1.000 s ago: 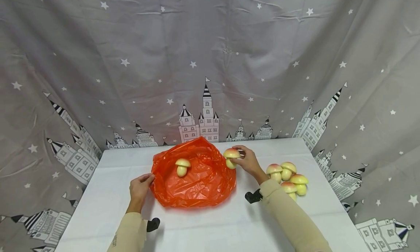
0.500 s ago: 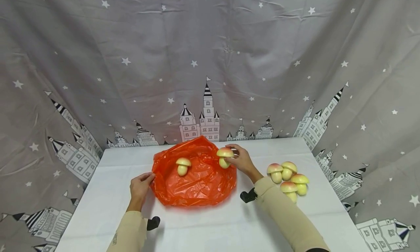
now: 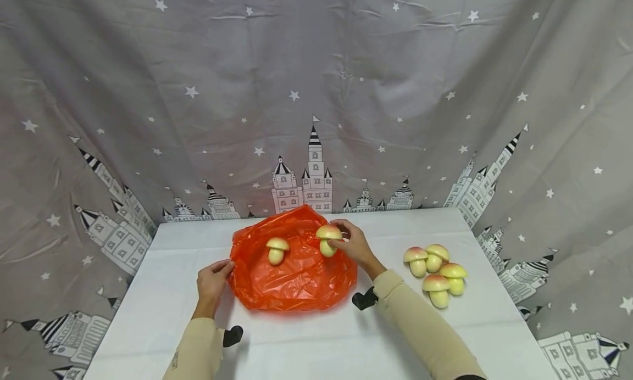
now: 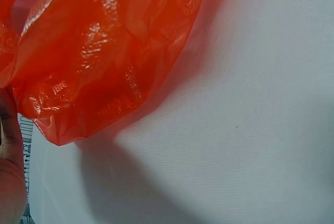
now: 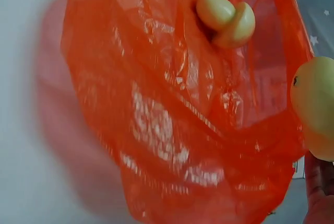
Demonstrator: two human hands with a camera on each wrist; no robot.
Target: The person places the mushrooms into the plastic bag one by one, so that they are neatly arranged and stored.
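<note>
At the left edge of the red bag, my left hand pinches the plastic, as a second ago. One mushroom lies inside the bag, unmoved. My right hand grips a second mushroom, just shifted leftward from the bag's right rim; I judge it over the opening, unreleased. Right of the bag, four more mushrooms stay on the tabletop.

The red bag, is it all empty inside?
No, a mushroom is inside the red bag, its yellow cap and stem plain to see.
</note>
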